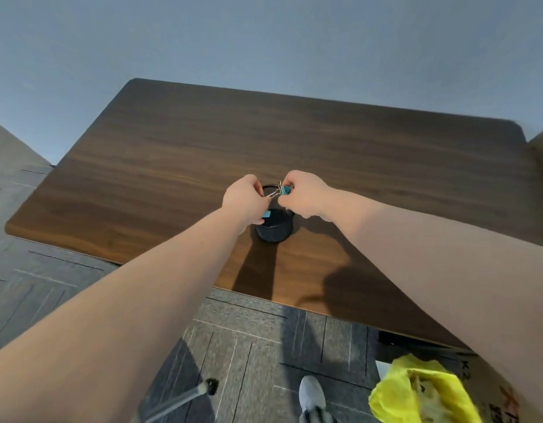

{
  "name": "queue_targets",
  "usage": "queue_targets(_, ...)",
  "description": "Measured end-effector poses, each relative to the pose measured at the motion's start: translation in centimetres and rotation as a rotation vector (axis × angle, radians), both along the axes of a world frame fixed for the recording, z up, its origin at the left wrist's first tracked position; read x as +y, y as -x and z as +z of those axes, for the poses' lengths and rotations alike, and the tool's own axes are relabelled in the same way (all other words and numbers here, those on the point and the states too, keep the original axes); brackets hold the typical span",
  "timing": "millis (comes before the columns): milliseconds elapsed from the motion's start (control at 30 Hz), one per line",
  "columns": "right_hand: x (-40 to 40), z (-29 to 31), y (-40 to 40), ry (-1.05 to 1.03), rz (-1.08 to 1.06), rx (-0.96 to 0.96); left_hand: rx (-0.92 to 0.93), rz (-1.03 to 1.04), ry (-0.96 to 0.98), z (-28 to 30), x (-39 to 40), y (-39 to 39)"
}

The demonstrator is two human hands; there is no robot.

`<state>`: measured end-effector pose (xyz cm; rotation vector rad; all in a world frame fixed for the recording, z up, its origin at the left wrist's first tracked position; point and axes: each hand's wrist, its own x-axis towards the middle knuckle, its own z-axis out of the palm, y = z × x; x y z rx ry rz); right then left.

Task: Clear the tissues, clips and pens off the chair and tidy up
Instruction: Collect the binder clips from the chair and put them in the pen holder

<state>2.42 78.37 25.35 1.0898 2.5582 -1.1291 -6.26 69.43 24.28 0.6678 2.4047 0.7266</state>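
A black mesh cup (275, 228) stands on the brown wooden table (294, 141) near its front edge. Both hands hover right over the cup's mouth. My right hand (307, 195) pinches a blue binder clip (286, 189) with silver wire handles that stick out to the left. My left hand (244, 201) is closed on another blue clip (266, 214), of which only a corner shows at the heel of the hand; its fingertips touch the wire handles. What lies inside the cup is hidden.
A bin lined with a yellow bag (416, 392) holding crumpled tissue sits on the floor at lower right. A chair leg with a castor (210, 386) shows at the bottom, beside my grey shoe (312, 395). Grey carpet tiles cover the floor.
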Motion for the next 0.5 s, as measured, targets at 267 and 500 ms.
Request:
queue_targets(267,0.4,0.4,1.4,-0.057,0.02,-0.056,0.017,-0.006,0.035,-0.2,0.8,0.4)
queue_targets(500,-1.0,0.9,2.3,-0.093,0.013,-0.143,-0.055,0.0,0.054,0.2,0.6,0.4)
